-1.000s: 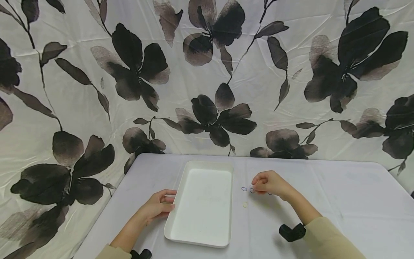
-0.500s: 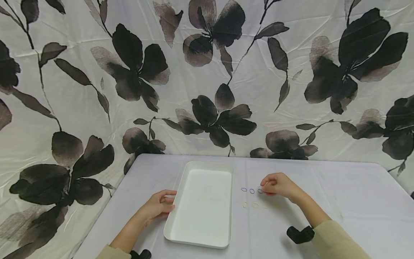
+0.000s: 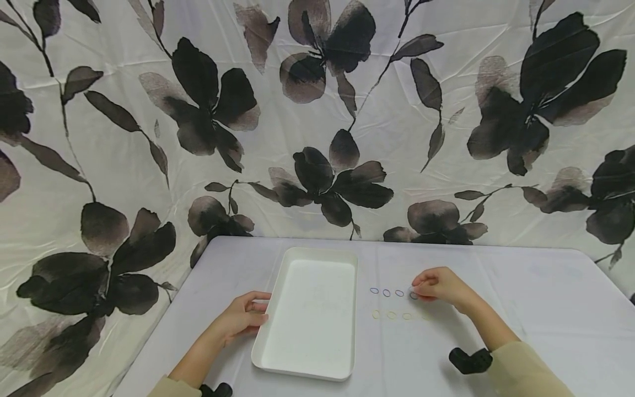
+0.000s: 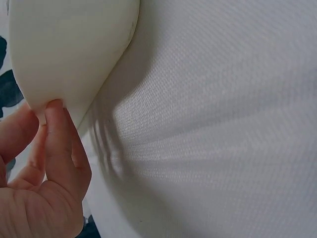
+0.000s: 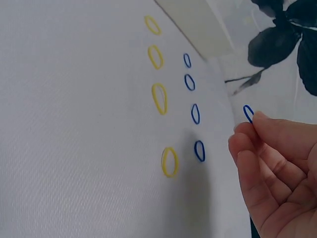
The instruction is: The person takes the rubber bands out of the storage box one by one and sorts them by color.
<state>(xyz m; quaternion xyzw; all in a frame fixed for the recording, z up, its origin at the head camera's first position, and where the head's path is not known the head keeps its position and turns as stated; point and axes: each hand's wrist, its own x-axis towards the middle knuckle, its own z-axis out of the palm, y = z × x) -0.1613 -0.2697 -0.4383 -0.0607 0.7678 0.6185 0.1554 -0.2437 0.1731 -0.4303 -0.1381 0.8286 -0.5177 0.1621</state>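
A shallow white rectangular tray [image 3: 311,317] lies on the white-covered table, left of the bands. My left hand [image 3: 237,318] pinches its left rim; in the left wrist view the thumb and fingers close on the tray edge [image 4: 59,59]. My right hand [image 3: 442,288] is over the right end of a row of small blue rubber bands [image 5: 195,114]. In the right wrist view, a thin blue rubber band [image 5: 247,113] sticks out between thumb and fingertips of that hand [image 5: 275,173]. Nearer me runs a row of several yellow rubber bands [image 5: 159,98], with a wider gap before the last one.
A white cloth [image 3: 541,314] covers the table. Behind it hangs a curtain [image 3: 421,121] with dark flowers. Black wrist-worn devices sit on the right wrist [image 3: 470,361] and the left wrist [image 3: 216,390].
My right hand has moved to the right along the blue row, uncovering more blue and yellow bands. My left hand and the tray have stayed in place.
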